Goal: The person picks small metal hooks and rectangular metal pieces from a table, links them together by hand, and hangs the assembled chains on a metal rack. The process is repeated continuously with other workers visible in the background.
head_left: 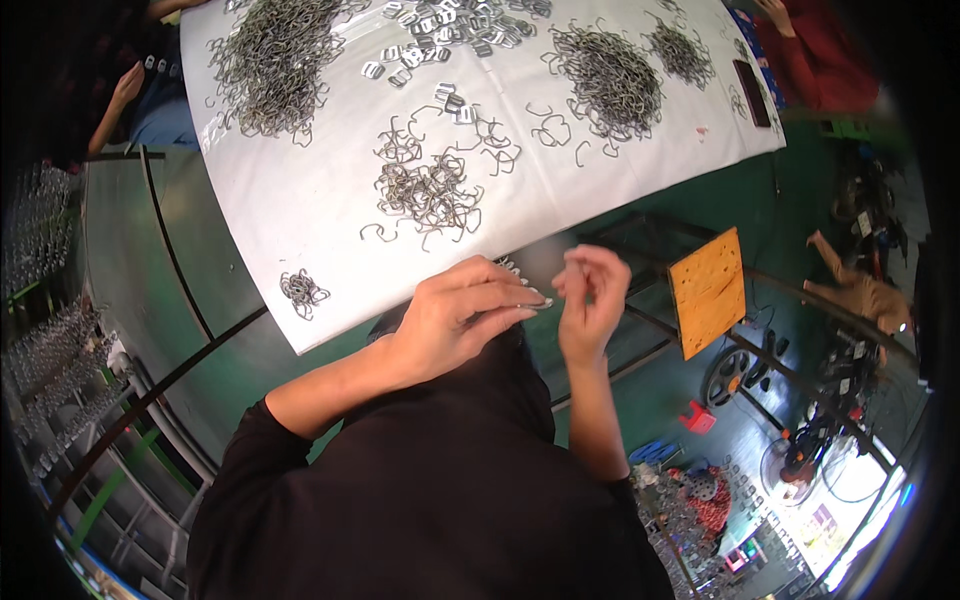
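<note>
the left hand [455, 315] was held up near the edge of the white surface [300, 200]. its fingers were closed narrow around a small shiny metal piece [535, 300], and the tip of that piece stuck out toward the right hand [592, 300]. the right hand was just beside it, with its fingertips pinched together. it was too small to tell if the right hand held anything. both hands were in the air over the person's black sleeves, not on the surface.

lots of things lay on the surface. a loose pile of bent wire hooks [430, 190] sat in the middle, the pile nearest to the hands. a tiny heap of hooks [302, 290] lay alone near the lower left edge. a big heap of hooks [270, 65] was at the far left, and another heap [605, 75] was at the far right, with a smaller one [680, 50] behind it. flat silver buckles [440, 30] were spread along the far side. a dark flat thing [750, 92] lay near the right edge.

nothing stood between the hands and the middle pile.

another person's hand [125, 85] showed at the far left, and a person in a red sleeve [815, 55] sat at the far right. beside the surface stood a stool with an orange wooden seat [708, 290]. the floor [640, 400] was green. no box or bowl held the hooks; they all lay loose.
</note>
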A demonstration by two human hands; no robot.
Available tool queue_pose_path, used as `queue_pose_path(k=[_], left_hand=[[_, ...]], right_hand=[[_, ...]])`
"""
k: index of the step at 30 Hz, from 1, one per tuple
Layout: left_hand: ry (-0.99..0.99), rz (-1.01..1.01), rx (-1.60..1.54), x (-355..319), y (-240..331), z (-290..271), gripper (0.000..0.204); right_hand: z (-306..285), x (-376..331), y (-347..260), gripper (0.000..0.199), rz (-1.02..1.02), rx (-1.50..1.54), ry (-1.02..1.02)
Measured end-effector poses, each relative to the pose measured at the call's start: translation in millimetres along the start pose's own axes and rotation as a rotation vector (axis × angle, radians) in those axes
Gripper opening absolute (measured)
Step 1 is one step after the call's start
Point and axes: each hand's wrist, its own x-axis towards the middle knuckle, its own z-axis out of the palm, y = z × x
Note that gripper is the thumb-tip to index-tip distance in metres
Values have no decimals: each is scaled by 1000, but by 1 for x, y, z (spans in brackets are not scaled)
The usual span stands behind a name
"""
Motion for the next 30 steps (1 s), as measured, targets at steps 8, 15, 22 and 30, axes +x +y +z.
queue_pose_path(k=[8,15,22,30], left_hand=[[36,46,-60,-5,-3,4,20],[69,98,-84,-9,-4,8,23],[50,79,-103,-12,-6,11,20],[-41,109,-148,-14,-11,9,21]], right_hand=[[57,124,96,9,-208,-697,-567],[71,140,117,7,-298,-876,-680],[49,136,105,12,237,-348,-475],[108,159,87,12,-221,-639,-526]])
